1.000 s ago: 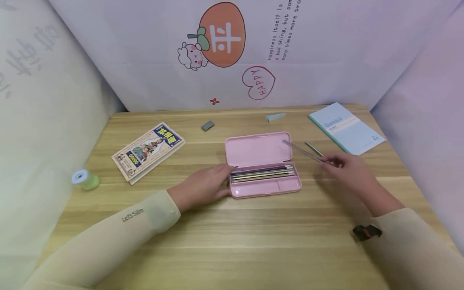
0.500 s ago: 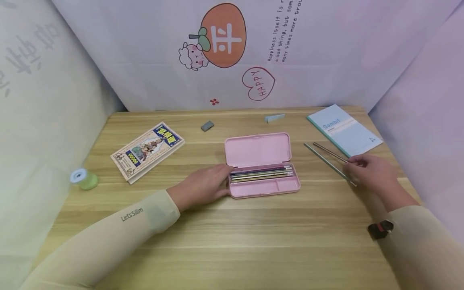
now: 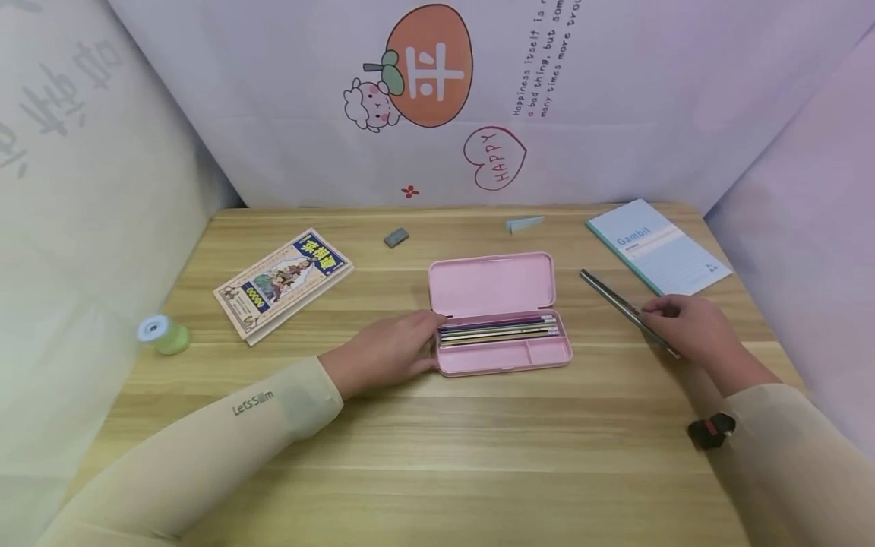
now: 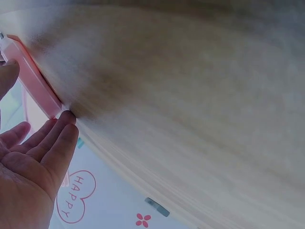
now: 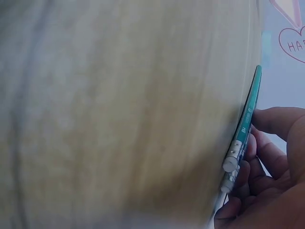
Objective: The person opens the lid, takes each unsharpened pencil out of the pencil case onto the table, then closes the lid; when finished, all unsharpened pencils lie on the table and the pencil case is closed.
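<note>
A pink pencil case [image 3: 492,287] stands with its lid raised at the middle of the table, and several pencils [image 3: 499,331] lie in its long slot, eraser ends to the right. My left hand [image 3: 390,346] holds the case's left end, thumb at the near side and fingers at the far corner. To the right, my right hand [image 3: 693,330] pinches a green pencil [image 5: 249,114] and a second, darker pencil [image 5: 229,179], lined up side by side at the tabletop. The thumb rests along the green one; fingers curl below, partly hidden.
A thick illustrated book [image 3: 283,285] and a green jar [image 3: 167,336] with a pale blue top are at the left. Behind the case are a small grey block [image 3: 396,238] and a folded light-blue piece [image 3: 525,224]. A blue notebook [image 3: 659,247] lies beyond the right hand.
My right hand has moved right from beside the case with its pencil, then brought it alongside the green pencil on the table. The left hand stays at the case.
</note>
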Demonstrator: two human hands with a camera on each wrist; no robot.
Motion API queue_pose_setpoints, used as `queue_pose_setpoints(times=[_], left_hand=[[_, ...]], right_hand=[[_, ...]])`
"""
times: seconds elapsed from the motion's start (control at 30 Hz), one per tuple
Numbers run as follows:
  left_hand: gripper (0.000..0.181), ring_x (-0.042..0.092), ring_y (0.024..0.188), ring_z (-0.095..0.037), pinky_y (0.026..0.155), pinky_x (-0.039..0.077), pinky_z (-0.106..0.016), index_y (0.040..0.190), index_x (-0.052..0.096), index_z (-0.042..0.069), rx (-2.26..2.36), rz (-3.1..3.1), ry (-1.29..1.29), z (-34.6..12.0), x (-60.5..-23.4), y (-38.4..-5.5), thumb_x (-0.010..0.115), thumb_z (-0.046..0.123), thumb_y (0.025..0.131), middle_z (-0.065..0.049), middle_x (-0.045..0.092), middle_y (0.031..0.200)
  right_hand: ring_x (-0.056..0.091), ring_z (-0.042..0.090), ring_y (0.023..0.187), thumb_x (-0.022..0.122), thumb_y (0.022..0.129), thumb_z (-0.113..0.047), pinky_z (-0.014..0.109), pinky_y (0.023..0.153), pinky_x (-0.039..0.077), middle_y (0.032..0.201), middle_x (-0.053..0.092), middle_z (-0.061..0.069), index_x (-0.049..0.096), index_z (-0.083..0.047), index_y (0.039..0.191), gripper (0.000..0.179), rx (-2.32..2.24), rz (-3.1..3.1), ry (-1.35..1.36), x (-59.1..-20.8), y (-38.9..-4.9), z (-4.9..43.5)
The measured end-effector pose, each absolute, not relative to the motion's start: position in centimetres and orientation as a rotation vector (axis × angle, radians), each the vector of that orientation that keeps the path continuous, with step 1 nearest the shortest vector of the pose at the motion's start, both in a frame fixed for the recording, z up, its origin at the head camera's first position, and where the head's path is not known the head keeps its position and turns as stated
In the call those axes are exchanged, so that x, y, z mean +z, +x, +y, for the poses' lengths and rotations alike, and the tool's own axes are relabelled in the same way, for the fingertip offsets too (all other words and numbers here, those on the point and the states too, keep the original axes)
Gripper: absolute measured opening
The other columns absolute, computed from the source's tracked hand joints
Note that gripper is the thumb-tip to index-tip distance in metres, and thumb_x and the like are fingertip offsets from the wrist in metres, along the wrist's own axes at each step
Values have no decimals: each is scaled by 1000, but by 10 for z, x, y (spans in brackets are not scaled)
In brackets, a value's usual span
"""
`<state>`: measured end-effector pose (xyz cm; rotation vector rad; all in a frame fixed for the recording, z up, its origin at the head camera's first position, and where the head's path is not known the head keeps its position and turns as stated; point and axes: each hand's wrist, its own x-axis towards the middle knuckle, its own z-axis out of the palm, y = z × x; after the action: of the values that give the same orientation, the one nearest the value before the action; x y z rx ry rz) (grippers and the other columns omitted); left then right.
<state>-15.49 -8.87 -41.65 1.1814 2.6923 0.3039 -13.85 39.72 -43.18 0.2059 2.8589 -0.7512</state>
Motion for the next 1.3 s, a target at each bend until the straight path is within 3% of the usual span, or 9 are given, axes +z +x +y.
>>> queue_pose_setpoints(times=[0.23,0.53,0.73,0.87,1.03,1.13,1.3], left_hand=[[64,59,128,-17,107,50,-35,152,45,12,304,2699,1206,-90,-416,-155,63,47,102,-4,59,141],[65,56,132,-18,110,49,-37,153,44,11,307,2686,1175,-88,-413,-156,64,46,102,-6,57,145],[67,57,132,-19,110,49,-37,154,43,10,280,2684,1162,-89,-413,-155,64,47,102,-7,57,146],[68,58,132,-21,110,49,-38,154,44,9,289,2680,1183,-89,-418,-152,65,47,101,-8,57,146],[70,59,130,-20,108,50,-37,153,45,8,306,2690,1215,-89,-423,-149,67,49,100,-8,57,145],[76,58,130,-20,107,51,-37,153,44,8,304,2698,1213,-89,-424,-150,70,51,97,-8,56,146],[81,58,129,-20,106,52,-37,153,43,8,289,2714,1201,-90,-422,-154,72,55,94,-8,55,146]], right_hand=[[59,20,72,61,103,-42,33,61,49,104,68,15,67,0,123,47,-757,2836,190,-429,-138,396],[61,36,104,61,102,-50,39,75,48,118,67,21,69,-5,126,52,-738,2921,90,-403,-136,368],[60,26,97,68,101,-41,40,77,50,107,70,8,74,-11,121,37,-816,2875,-202,-391,-135,297],[58,22,90,75,97,-32,33,71,50,97,68,2,77,-10,114,28,-913,2809,-297,-399,-135,261],[58,21,88,78,94,-24,32,71,51,94,68,-1,78,-13,108,18,-940,2791,-345,-408,-140,240],[57,20,87,78,94,-28,34,73,51,94,67,-2,78,-17,109,18,-866,2803,-346,-409,-143,234],[59,19,87,80,93,-23,38,76,53,98,69,0,78,-13,111,21,-728,2849,-461,-411,-150,228]])
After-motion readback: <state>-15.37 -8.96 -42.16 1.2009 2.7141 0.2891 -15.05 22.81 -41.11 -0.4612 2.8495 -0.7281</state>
